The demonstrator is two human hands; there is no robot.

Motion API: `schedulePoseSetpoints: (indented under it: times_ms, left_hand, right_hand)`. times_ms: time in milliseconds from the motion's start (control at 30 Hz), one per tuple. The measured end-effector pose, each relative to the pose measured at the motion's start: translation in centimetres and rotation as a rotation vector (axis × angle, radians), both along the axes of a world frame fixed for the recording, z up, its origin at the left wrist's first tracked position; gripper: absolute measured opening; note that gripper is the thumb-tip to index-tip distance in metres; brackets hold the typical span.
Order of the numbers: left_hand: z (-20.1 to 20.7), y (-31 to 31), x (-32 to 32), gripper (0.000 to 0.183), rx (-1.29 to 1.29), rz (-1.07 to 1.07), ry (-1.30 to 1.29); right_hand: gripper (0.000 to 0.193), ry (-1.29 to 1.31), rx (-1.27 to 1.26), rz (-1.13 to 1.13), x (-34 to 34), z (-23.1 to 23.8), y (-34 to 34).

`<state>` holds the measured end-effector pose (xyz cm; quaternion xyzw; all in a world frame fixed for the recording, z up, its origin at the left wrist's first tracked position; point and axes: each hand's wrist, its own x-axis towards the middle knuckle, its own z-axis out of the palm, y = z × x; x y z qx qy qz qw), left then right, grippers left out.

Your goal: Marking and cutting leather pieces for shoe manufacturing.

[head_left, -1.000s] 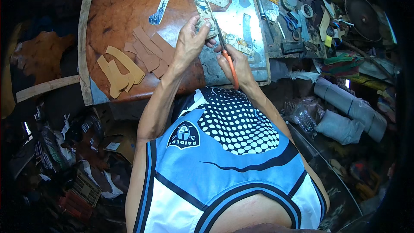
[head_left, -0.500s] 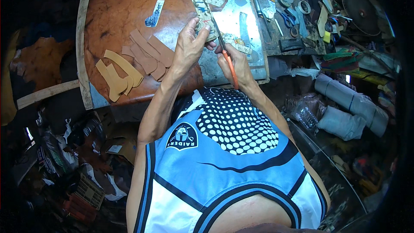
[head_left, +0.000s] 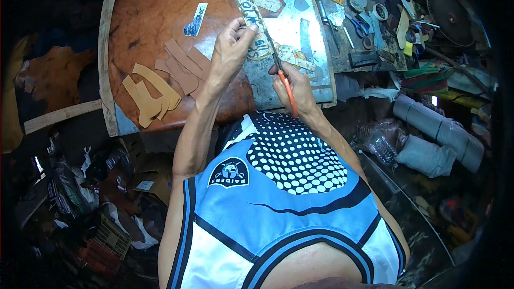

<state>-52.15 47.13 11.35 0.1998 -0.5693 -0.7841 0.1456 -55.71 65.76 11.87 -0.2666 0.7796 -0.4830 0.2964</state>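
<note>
My left hand (head_left: 233, 46) pinches a stained, pale, boot-shaped pattern piece (head_left: 247, 8) with dark handwritten marks, near the middle of its left edge. The piece's upper end points away from me, and its wider lower end shows below my fingers. In my right hand (head_left: 297, 89) are scissors (head_left: 284, 81) with orange handles. Their dark blades point up and away along the piece's right edge. Whether the blades grip any material between them, I cannot tell.
Tan leather pieces (head_left: 151, 89) and brown leather pieces (head_left: 182, 64) lie left on the brown-covered table (head_left: 144, 10). A small marked pattern (head_left: 196, 20) lies beyond them. Blue-handled scissors (head_left: 360, 24), tape rolls (head_left: 379, 10) and offcuts crowd the right. A wrapped roll (head_left: 428, 118) sits lower right.
My left hand has shifted slightly left and up on the pattern piece, uncovering its lower end. The right hand and scissors have moved slightly toward me. The whole view has shifted a little.
</note>
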Motion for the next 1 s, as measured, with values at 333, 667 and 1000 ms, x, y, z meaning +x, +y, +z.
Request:
schedulePoseSetpoints:
  times_ms: [333,667,1000]
  left_hand:
    - [-0.6,0.9,1.1,0.021,0.021,-0.075,0.043]
    - [0.0,1.1,1.4,0.020,0.023,-0.105,0.054]
    - [-0.9,0.7,1.4,0.027,-0.003,-0.178,0.023]
  right_hand:
    - [0.026,0.083,0.011,0.057,-0.5,0.0,-0.4]
    - [0.017,0.110,-0.047,0.048,-0.1,-0.7,-0.1]
    - [0.012,0.158,-0.067,-0.016,0.3,-1.5,0.2]
